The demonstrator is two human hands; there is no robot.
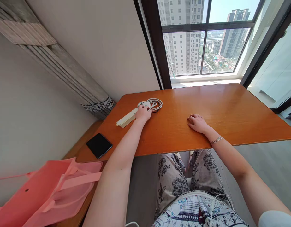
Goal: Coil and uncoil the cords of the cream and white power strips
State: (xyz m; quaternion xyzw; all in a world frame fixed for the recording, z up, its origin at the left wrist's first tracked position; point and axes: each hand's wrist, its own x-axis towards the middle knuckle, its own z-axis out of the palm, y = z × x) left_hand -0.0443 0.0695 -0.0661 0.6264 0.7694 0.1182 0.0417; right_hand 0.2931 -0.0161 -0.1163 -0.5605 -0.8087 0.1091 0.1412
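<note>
A white power strip lies on the left part of the brown wooden table. Its white cord is bundled in loops at the far end, with a pale block that looks like the plug among them. My left hand is closed over this end, fingers wrapped on the bundled cord; the fingertips are partly hidden. Resting palm down on the wood, my right hand has its fingers loosely extended and holds nothing. A thin bracelet circles that wrist.
On the table, a black tablet or phone lies near the left edge. A pink bag stands at lower left. Grey curtains hang by the wall, and a window is beyond the table's far edge.
</note>
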